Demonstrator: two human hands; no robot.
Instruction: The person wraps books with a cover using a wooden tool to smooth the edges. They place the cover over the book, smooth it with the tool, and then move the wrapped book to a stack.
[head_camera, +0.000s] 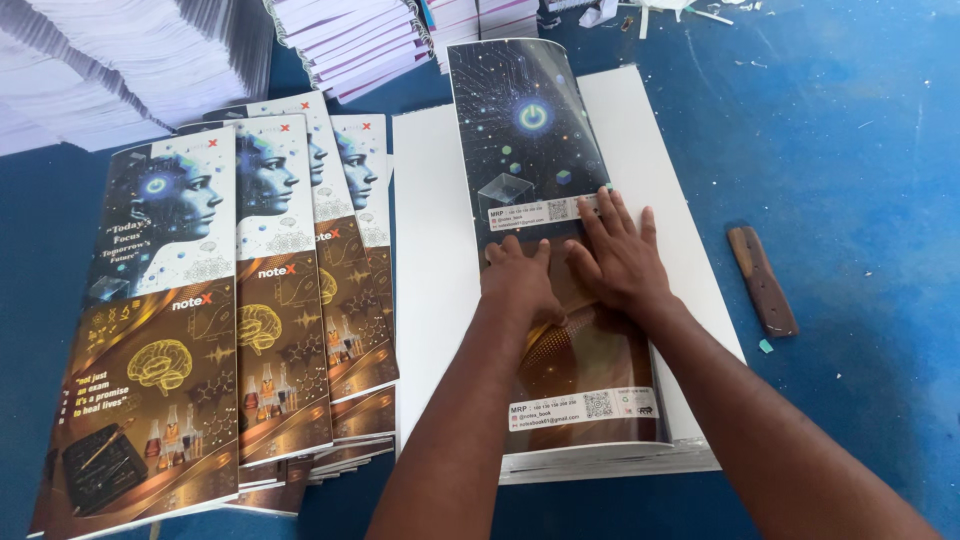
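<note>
both hands, left (520, 282) and right (620, 255), press open-palmed on the glossy cover sheet (530, 130) atop a paper stack (430, 250).

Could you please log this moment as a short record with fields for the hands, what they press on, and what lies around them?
left hand: flat, palm down, pressing on the glossy cover sheet
right hand: flat, fingers spread, pressing on the same cover beside the left
cover sheet: dark, folded over a white paper block
left of block: fanned stack of printed covers
right of block: brown wooden tool, lying apart from the hands
surface: blue table
far edge: white paper stacks
</note>
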